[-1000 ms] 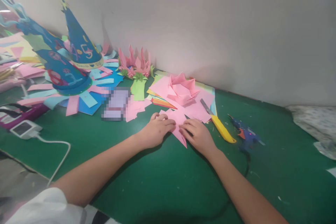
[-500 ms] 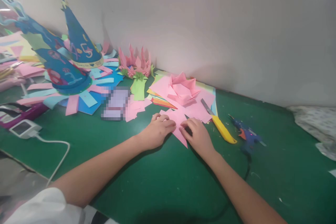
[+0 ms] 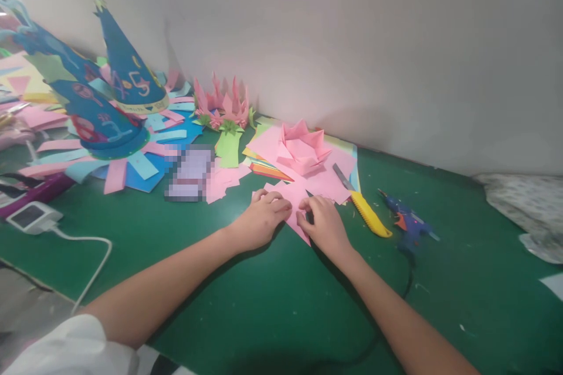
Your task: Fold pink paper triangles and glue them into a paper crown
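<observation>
A sheet of pink folded paper [image 3: 297, 229] lies on the green tabletop, one pointed corner toward me. On its left side, my left hand [image 3: 265, 218] has its fingers bent and pressed down on the paper. My right hand [image 3: 324, 224] grips the right side, thumb and fingertips close together on the fold. Both hands cover parts of the sheet, so its whole shape is hidden. Just beyond them a pink folded paper flower [image 3: 303, 149] rests on a pile of coloured paper [image 3: 341, 173].
A yellow utility knife [image 3: 369, 215] with its blade out and a blue glue gun [image 3: 409, 220] lie to the right. On the left are blue cone hats [image 3: 132, 73], a pink paper crown [image 3: 222, 102], a blurred phone-like object [image 3: 190, 174] and a white charger [image 3: 34, 218].
The view has shifted slightly, so everything sits a little further left. My right fingers have moved slightly on the pink paper; my left hand stays in place on it.
</observation>
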Demonstrator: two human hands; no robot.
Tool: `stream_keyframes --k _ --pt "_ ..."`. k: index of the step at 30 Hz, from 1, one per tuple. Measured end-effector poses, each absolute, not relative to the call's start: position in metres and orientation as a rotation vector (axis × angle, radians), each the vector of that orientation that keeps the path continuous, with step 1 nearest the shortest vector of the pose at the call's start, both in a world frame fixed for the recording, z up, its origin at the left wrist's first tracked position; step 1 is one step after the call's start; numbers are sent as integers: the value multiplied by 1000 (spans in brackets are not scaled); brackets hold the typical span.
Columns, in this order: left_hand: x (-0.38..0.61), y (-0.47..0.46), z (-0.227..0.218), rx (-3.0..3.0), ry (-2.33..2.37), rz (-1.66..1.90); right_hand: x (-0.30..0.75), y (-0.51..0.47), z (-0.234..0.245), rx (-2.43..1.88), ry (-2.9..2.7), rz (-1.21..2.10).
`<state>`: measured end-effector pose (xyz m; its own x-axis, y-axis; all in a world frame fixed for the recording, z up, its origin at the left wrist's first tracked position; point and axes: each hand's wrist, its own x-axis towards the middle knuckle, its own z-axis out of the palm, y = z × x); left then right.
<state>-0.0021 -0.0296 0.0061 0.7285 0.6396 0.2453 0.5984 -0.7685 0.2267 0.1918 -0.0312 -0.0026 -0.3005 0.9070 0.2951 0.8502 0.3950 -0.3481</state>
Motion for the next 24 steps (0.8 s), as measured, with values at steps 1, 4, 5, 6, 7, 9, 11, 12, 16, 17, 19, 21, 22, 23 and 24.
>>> stream_keyframes --k 1,4,5,6,7,9,11,12,16,17,19,21,22,23,24 --pt "-2 -30 6 2797 1006 470 192 -31 -3 -1501 -2213 176" --pt "-1 -29 7 2803 981 458 191 -32 -2 -1472 -2200 191" --pt "-1 -29 7 2802 970 454 191 -32 -2 -1459 -2197 204" --pt "-1 -29 7 2796 964 454 191 -32 -1 -1451 -2192 221" --pt "-2 -30 7 2788 963 456 190 -32 -1 -1448 -2180 241" --pt "-2 -31 7 2774 966 455 190 -33 -1 -1457 -2133 290" --pt "-2 -32 7 2775 974 444 191 -32 -1 -1471 -2079 345" --pt "-1 -32 7 2779 980 433 191 -32 -2 -1475 -2063 366" --pt "-1 -32 7 2795 993 381 193 -31 -2 -1494 -2052 410" --pt "-1 -32 7 2797 992 376 194 -31 -2 -1503 -2047 421" --pt "-1 -32 7 2795 995 373 194 -30 -1 -1526 -2037 450" --pt "-1 -33 6 2783 1005 371 194 -30 1 -1546 -2031 476" --pt "-1 -33 6 2777 1011 371 194 -30 2 -1550 -2030 481" --pt "-1 -33 6 2772 1014 369 194 -30 2 -1550 -2030 481" --pt "-1 -33 5 2768 1017 369 193 -30 3 -1548 -2031 481"
